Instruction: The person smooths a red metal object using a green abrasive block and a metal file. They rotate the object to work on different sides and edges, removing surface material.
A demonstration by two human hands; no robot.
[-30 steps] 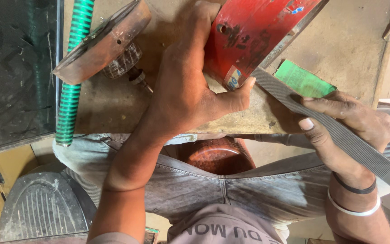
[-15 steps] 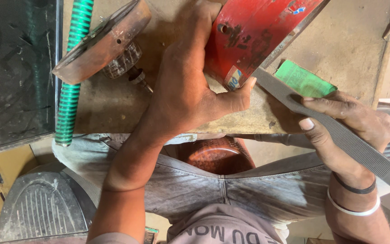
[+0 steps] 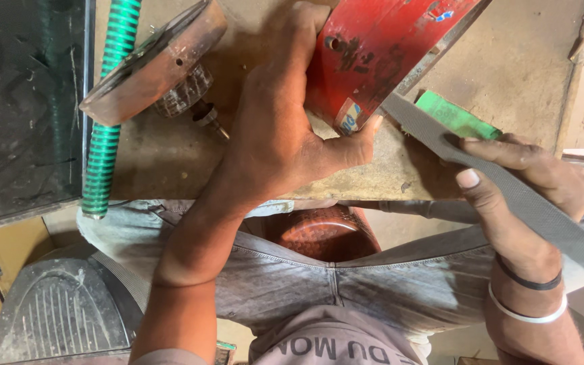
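Worn wooden bench point(image 3: 508, 61) (red metal part point(image 3: 380, 47), green block point(image 3: 457, 116) atop)

Two hands point(image 3: 285, 135), one red metal part point(image 3: 380, 54), one flat file point(image 3: 508, 196), one green ribbed hose point(image 3: 109, 115), two wristbands point(image 3: 528, 297)

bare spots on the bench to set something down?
Free: bench top right of the red metal part, past the green block; a strip between left hand and corrugated hose. Crowded: centre, where right hand holds the file against the part.
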